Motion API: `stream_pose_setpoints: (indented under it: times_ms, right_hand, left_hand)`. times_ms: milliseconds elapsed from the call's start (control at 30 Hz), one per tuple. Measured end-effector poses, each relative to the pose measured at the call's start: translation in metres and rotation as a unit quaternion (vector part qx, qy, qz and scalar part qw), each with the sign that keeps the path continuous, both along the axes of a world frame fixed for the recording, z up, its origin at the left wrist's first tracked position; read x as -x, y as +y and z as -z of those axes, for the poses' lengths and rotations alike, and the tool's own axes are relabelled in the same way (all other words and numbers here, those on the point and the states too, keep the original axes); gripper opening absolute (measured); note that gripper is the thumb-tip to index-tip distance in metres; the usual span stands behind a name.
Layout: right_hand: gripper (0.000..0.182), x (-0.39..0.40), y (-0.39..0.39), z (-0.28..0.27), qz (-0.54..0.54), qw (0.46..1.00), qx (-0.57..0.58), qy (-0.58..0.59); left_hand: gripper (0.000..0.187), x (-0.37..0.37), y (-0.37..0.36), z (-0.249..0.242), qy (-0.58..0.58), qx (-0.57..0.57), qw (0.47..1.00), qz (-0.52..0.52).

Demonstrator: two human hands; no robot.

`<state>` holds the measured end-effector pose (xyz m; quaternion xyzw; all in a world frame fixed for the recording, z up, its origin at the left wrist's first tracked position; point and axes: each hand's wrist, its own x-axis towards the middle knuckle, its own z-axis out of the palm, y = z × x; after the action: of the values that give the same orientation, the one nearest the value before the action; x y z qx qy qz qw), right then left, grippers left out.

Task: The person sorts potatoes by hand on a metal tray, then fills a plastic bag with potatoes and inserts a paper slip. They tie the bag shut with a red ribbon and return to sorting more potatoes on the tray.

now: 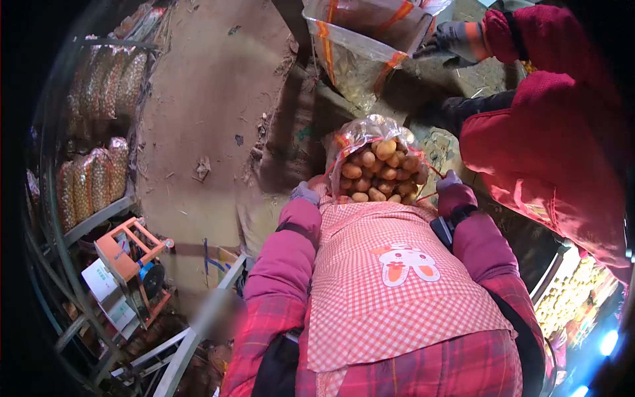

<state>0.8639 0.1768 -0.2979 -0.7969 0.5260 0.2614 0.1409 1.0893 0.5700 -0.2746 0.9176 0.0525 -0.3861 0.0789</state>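
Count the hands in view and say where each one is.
3: left hand and right hand either side of the open potato bag; co-worker's gloved hand by the clear bag above. The co-worker's other hand may be hidden.

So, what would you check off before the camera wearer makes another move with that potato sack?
1. Potatoes inside the sack: ok, many show through its mouth.
2. Mouth closed: not ok, it gapes open.
3. Right hand on the red cord: ok, held beside the mouth.
4. Left hand gripping the sack: cannot tell; it is near the edge, fingers unclear.
5. Co-worker's gloved hand out of the way: ok, it is at another sack.
6. Sack's base supported: cannot tell, hidden.
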Motion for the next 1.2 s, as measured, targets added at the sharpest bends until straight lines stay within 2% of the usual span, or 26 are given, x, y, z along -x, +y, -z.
stream_pose_setpoints:
  times_ms: [33,67,100,133,167,200,233,300,333,367,400,433,500,567,667,733,800,833,900,933,967,1000,1033,1067,1167,1200]
  right_hand:
    - [0.027,-0.006,-0.003,0.000,-0.003,1.000,-0.001,0.005]
    - [0.024,-0.013,-0.009,-0.002,0.093,0.991,-0.072,-0.070]
    - [0.022,-0.017,-0.011,-0.009,0.188,0.961,-0.143,-0.143]
    - [0.028,-0.028,-0.006,-0.021,0.307,0.893,-0.210,-0.254]
    - [0.028,-0.041,0.000,-0.032,0.303,0.894,-0.210,-0.254]
    - [0.026,-0.055,0.009,-0.043,0.254,0.854,-0.226,-0.394]
    - [0.024,-0.068,0.020,-0.054,0.201,0.794,-0.237,-0.523]
    - [0.024,-0.096,0.049,-0.074,0.161,0.768,-0.287,-0.549]
    - [0.023,-0.095,0.055,-0.060,0.090,0.785,-0.259,-0.555]
    - [0.023,-0.101,0.059,-0.046,0.015,0.795,-0.230,-0.562]
    - [0.025,-0.111,0.071,-0.057,-0.003,0.820,-0.236,-0.522]
    - [0.038,-0.115,0.082,-0.065,-0.215,0.807,-0.122,-0.536]
    - [0.060,-0.129,0.120,-0.133,-0.371,0.880,-0.055,-0.290]
    - [0.066,-0.111,0.118,-0.114,-0.394,0.861,-0.113,-0.302]
    - [0.075,-0.095,0.106,-0.125,-0.439,0.836,-0.166,-0.282]
    - [0.079,-0.102,0.112,-0.126,-0.484,0.836,-0.144,-0.215]
    - [0.080,-0.123,0.118,-0.119,-0.480,0.842,-0.107,-0.224]
    - [0.081,-0.132,0.123,-0.116,-0.462,0.853,-0.072,-0.232]
    - [0.078,-0.134,0.126,-0.109,-0.444,0.867,-0.050,-0.222]
    - [0.074,-0.130,0.122,-0.109,-0.449,0.855,-0.063,-0.251]
    - [0.070,-0.132,0.114,-0.111,-0.457,0.840,-0.070,-0.284]
    - [0.070,-0.121,0.107,-0.106,-0.469,0.829,-0.071,-0.296]
    - [0.069,-0.106,0.104,-0.100,-0.482,0.818,-0.072,-0.307]
    - [0.067,-0.106,0.105,-0.103,-0.467,0.844,-0.091,-0.249]
    - [0.055,-0.122,0.107,-0.100,-0.486,0.830,-0.105,-0.254]
    - [0.049,-0.117,0.106,-0.097,-0.466,0.808,-0.124,-0.339]
  left_hand:
    - [0.026,0.002,-0.001,0.000,-0.012,0.020,1.000,0.016]
    - [0.022,0.002,0.003,-0.003,-0.120,0.107,0.987,-0.023]
    - [0.021,-0.005,0.007,0.002,-0.171,0.171,0.970,-0.037]
    - [0.020,-0.018,0.000,-0.014,-0.224,0.236,0.944,-0.050]
    - [0.018,-0.022,-0.014,-0.031,-0.183,0.318,0.918,-0.148]
    - [0.017,-0.025,-0.044,-0.070,-0.139,0.394,0.876,-0.243]
    - [0.018,-0.022,-0.057,-0.064,-0.144,0.459,0.850,-0.212]
    - [0.021,-0.012,-0.084,-0.081,-0.082,0.524,0.823,-0.204]
    - [0.023,-0.003,-0.096,-0.107,-0.017,0.523,0.821,-0.229]
    - [0.023,0.005,-0.100,-0.109,-0.022,0.521,0.822,-0.231]
    - [0.023,0.012,-0.103,-0.109,-0.107,0.534,0.827,-0.136]
    - [0.024,0.015,-0.103,-0.110,-0.193,0.538,0.820,-0.040]
    - [0.025,0.014,-0.096,-0.111,-0.194,0.484,0.851,0.062]
    - [0.025,0.016,-0.085,-0.093,-0.209,0.478,0.849,0.083]
    - [0.028,0.019,-0.071,-0.053,0.012,0.539,0.798,-0.271]
    - [0.027,0.017,-0.089,-0.113,0.009,0.506,0.807,-0.303]
    - [0.025,0.026,-0.086,-0.080,-0.219,0.488,0.843,-0.066]
    - [0.025,0.019,-0.085,-0.086,-0.222,0.485,0.843,-0.073]
    - [0.024,0.012,-0.073,-0.095,-0.061,0.457,0.885,-0.059]
    - [0.025,0.019,-0.079,-0.095,-0.294,0.531,0.794,-0.037]
    - [0.025,0.019,-0.074,-0.098,-0.297,0.531,0.793,-0.038]
    - [0.026,0.014,-0.066,-0.103,-0.102,0.567,0.798,-0.178]
    - [0.028,0.010,-0.062,-0.107,0.099,0.572,0.754,-0.308]
    - [0.028,0.011,-0.069,-0.105,0.093,0.575,0.751,-0.310]
    - [0.024,0.023,-0.101,-0.098,0.124,0.583,0.746,-0.296]
    - [0.026,0.022,-0.093,-0.105,0.240,0.629,0.656,-0.341]
